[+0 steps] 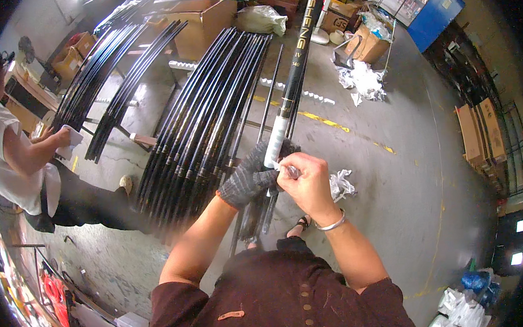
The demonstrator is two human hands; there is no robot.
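A long black fishing rod point(295, 71) with gold lettering slants up and away in front of me. White wrapping point(277, 141) covers a stretch of it close to my hands. My left hand point(246, 182), in a dark grey knitted glove, is closed around the rod just below the wrapping. Bare, with a silver bangle at the wrist, my right hand point(306, 181) pinches at the wrapping's lower edge; its fingers hide exactly what is gripped. Several more black rods point(208, 115) lie side by side on a rack just left of my hands.
At the left a co-worker in a white shirt point(8, 143) stands by further bundles of rods point(109, 65). Crumpled white paper point(362, 82) lies on the floor near an open carton point(367, 43). Cardboard boxes point(481, 132) stand at the right, and yellow floor tape point(326, 121) runs beyond the rack.
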